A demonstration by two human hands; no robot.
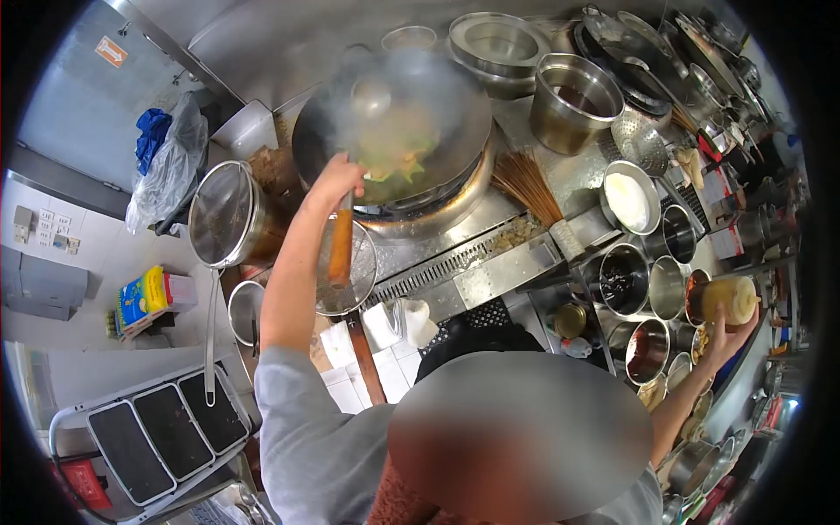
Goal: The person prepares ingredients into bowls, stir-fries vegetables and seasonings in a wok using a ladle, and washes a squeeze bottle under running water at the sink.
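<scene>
My left hand (339,181) is closed around a ladle (340,249) by its wooden handle, which hangs below the fist. The ladle's round metal bowl shows hazily through steam, over the large dark wok (464,109). Green and yellowish food (398,164) lies in the wok, partly veiled by the steam. Far to the right, my right hand (728,337) grips a squeeze bottle (724,300) of yellowish-brown liquid. It holds the bottle tilted on its side, above several metal pots of sauces and ingredients (647,350).
A bamboo brush (529,188) rests right of the wok, near a bowl of white contents (626,201). Behind them stands a deep pot of dark liquid (577,103). On the left are a strainer over a pot (221,214) and a step ladder (171,433).
</scene>
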